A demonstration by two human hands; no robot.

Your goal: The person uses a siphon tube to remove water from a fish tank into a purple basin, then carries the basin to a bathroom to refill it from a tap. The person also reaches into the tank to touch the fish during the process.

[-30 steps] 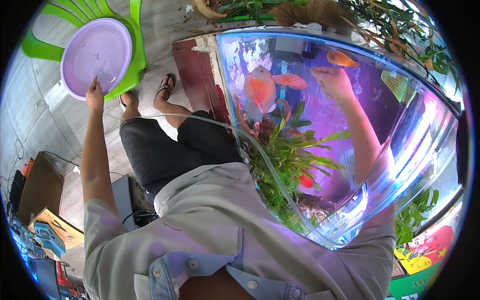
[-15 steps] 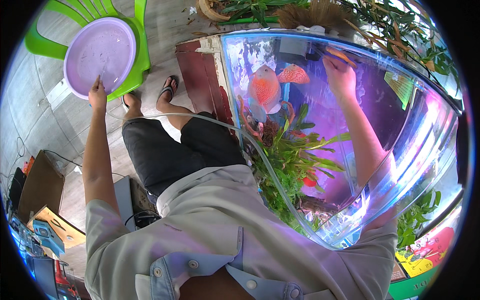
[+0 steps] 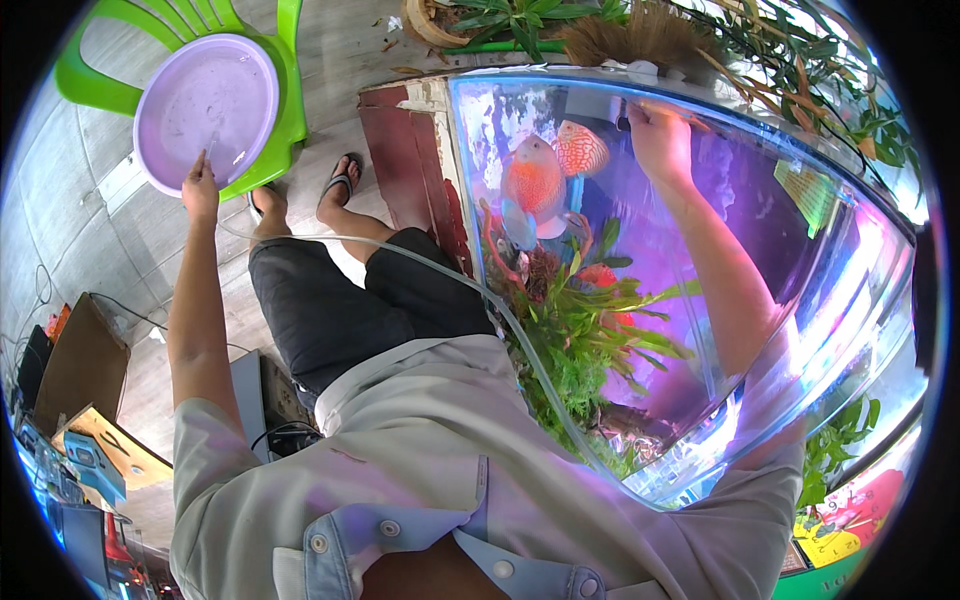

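Note:
My left hand [image 3: 200,190] is closed round the end of a clear hose [image 3: 455,268], over the near rim of a lilac basin [image 3: 175,85]. The hose runs across my lap to the near side of a fish tank [image 3: 590,72]. In the tank, my right hand [image 3: 660,145] is near the far wall, fingers bent closed beside something small and dark. What they grip is hidden. Two orange-and-white patterned fish, one a rounder fish [image 3: 533,180] and one a striped fish [image 3: 583,148], swim left of that hand. Green water plants [image 3: 590,320] stand below them.
The basin rests on a green plastic chair [image 3: 290,100]. Potted plants [image 3: 520,20] and leafy branches line the tank's far side. A maroon panel [image 3: 405,150] adjoins the tank's left side. Cardboard [image 3: 80,360], cables and a grey case [image 3: 248,395] are at lower left.
My right hand has moved a little left along the far wall. The striped fish has turned and shifted left, closer to the round one. My left hand stays at the basin with the hose.

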